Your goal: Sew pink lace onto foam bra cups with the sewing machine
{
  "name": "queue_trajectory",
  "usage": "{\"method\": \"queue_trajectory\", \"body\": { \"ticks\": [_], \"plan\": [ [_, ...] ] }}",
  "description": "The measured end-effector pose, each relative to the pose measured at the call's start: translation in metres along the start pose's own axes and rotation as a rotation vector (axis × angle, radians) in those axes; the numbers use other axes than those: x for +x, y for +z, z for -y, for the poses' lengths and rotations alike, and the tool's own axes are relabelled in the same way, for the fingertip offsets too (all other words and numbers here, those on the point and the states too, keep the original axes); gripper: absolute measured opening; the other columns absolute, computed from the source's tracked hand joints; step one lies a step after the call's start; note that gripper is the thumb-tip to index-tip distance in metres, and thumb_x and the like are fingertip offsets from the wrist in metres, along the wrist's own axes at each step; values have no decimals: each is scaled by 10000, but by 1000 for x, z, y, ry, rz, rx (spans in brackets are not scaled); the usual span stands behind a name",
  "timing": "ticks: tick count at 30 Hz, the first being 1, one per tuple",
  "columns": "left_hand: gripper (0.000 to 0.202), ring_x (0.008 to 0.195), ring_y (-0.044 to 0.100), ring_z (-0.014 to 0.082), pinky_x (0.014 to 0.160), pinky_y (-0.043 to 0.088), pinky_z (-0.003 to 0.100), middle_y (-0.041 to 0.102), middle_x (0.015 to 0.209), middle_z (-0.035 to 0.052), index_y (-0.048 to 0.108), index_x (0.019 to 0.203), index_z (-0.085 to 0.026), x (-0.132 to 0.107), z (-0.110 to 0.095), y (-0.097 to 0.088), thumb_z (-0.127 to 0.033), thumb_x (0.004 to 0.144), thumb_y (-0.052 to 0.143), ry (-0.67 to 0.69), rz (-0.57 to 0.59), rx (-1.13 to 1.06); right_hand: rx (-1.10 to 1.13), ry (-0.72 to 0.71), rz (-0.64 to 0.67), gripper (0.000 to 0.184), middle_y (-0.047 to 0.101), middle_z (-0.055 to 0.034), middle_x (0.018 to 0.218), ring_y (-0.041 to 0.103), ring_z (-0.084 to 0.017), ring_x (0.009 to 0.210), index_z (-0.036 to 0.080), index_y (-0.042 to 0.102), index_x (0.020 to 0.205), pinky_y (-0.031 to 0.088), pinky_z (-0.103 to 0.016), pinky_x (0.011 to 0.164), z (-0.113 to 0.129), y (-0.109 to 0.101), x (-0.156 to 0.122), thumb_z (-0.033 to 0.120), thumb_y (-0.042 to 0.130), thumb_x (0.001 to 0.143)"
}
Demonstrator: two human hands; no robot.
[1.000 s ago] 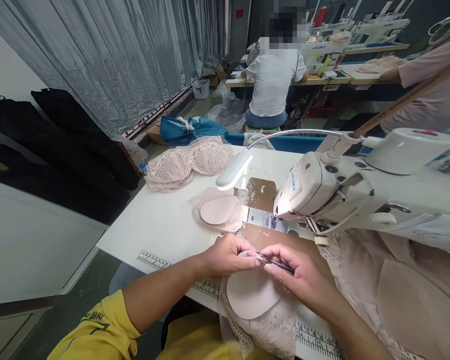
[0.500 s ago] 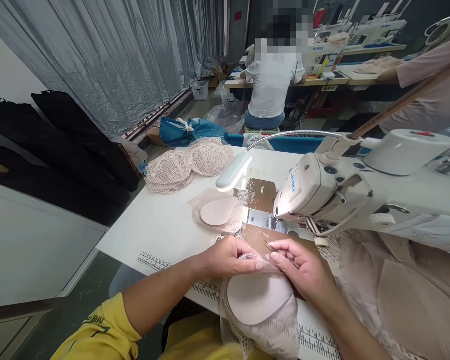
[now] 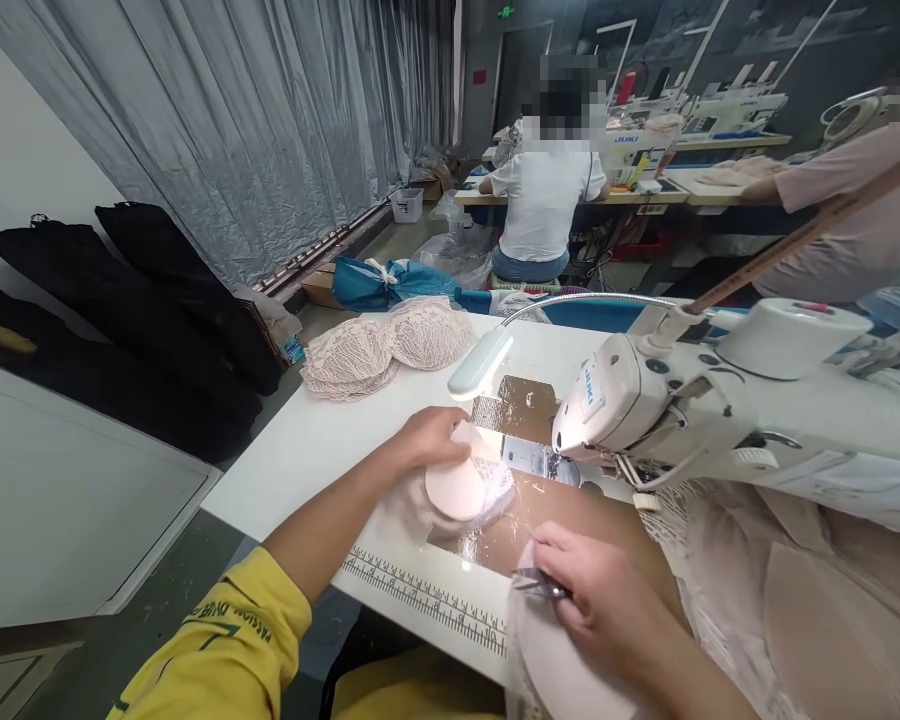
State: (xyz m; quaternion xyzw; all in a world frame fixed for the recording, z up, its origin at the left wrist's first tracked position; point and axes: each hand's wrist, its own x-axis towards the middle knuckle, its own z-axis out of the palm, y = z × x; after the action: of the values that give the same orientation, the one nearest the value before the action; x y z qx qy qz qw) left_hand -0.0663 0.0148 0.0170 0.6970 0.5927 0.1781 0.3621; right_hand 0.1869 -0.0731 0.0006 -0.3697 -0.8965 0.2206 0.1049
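In the head view, my left hand pinches the upper edge of a pale pink bra cup with lace trim, over the sewing machine's bed plate. My right hand is closed round small metal thread snips, their tips pointing left. Its fingertips also press on the top of a second bra cup, which hangs over the table's front edge. Just beyond both hands is the needle area of the white sewing machine; thread is too fine to make out.
Stacked lace bra cups lie at the table's far left. A lit lamp on a bendy neck hangs over the bed. More beige fabric is heaped on the right. A printed ruler runs along the front edge. Co-workers sit beyond.
My hands have parted. The left has moved up and left onto the cup lying by the machine; the right has come down nearer me with the snips and the other cup. The view has tilted up.
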Motion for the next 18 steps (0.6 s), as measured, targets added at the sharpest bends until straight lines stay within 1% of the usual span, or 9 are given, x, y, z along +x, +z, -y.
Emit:
{"method": "queue_trajectory", "body": {
  "ticks": [2,3,6,8,10,12,15,17,18],
  "plan": [
    [256,752,611,206,619,452,257,645,802,39,648,858,-138,-4,3,5,-346,709,640,14,92,-98,81,96,-20,180,550,-3,662,512,-159,612,224,478,605,352,-270,552,-10,-6,-5,47,470,634],
    [249,703,601,184,582,441,241,625,746,26,629,787,-135,-7,3,7,-378,735,620,26,128,-147,162,141,-35,163,557,-4,657,522,-163,616,227,493,618,375,-275,563,-14,-8,-6,79,471,683],
    [333,620,546,133,541,412,219,550,653,-3,557,682,-135,-14,1,12,-453,771,596,71,186,-284,452,308,-147,132,663,-39,839,613,-201,784,234,612,837,476,-308,685,-19,-12,-2,276,487,832],
    [364,585,503,112,529,392,217,508,620,-15,532,641,-132,-16,-1,13,-463,748,639,96,220,-408,584,431,-241,301,675,-72,1053,618,-241,981,229,618,1057,499,-350,817,-18,-13,7,404,548,823],
    [366,578,486,105,528,379,220,500,613,-16,545,631,-124,-17,-1,13,-452,727,676,107,261,-514,644,502,-255,446,649,-97,1165,585,-267,1092,206,595,1159,474,-386,916,-15,-12,17,443,614,780],
    [347,605,510,115,554,394,227,534,638,-4,588,665,-115,-17,-1,12,-442,734,681,104,295,-538,692,497,-192,438,666,-100,1129,602,-270,1062,189,606,1151,475,-395,921,-11,-11,26,447,608,797],
    [275,740,582,156,669,449,254,628,775,36,655,801,-118,-18,0,12,-391,772,653,143,306,-467,751,425,-143,326,699,-70,945,637,-247,917,190,651,998,505,-357,821,-6,-10,33,462,529,866],
    [258,903,594,189,804,454,286,659,964,65,668,952,-143,-18,-2,14,-318,762,662,251,246,-363,743,388,-148,301,690,-47,871,627,-222,846,192,651,889,500,-320,763,-4,-8,34,459,516,879],
    [311,983,577,204,867,436,301,649,1051,73,659,1018,-159,-19,-4,15,-295,739,684,323,193,-303,729,370,-153,298,682,-39,843,618,-210,816,190,646,842,493,-303,741,-3,-7,34,457,518,878]
  ]
}}
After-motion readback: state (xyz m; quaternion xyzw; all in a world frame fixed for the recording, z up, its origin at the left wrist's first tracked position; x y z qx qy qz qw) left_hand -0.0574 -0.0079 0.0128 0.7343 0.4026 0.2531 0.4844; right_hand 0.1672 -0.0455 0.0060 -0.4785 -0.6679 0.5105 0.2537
